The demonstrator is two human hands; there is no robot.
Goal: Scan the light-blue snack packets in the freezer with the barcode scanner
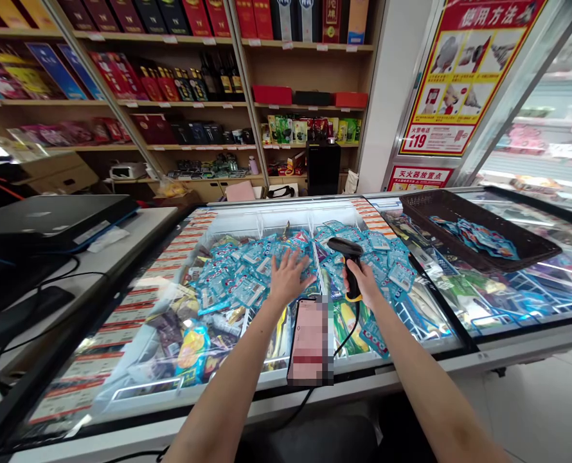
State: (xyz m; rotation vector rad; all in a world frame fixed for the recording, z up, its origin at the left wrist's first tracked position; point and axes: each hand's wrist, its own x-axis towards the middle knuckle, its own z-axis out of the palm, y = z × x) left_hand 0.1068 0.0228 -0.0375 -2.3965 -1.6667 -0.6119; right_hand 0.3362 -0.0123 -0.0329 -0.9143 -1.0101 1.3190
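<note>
My left hand [288, 278] lies with its fingers spread on a heap of small blue packets [245, 286] on the freezer's glass top. It grips none of them that I can see. In my right hand [366, 286] is a black and yellow handheld barcode scanner [348, 248], held upright by its handle, its head above more blue packets [402, 273]. A cable runs down from the handle. Between my forearms a smartphone [304, 341] rests near the freezer's front edge, its screen lit and partly blurred out. One blue packet [375, 337] lies apart, close to my right forearm.
A brown plastic basket [527, 262] holding several blue packets stands on the glass at the right. Frozen goods show through the chest freezer's lid [136, 321]. To the left is a counter [107, 257] with a dark machine [54, 218] and cables. Stocked shelves [189, 103] line the back.
</note>
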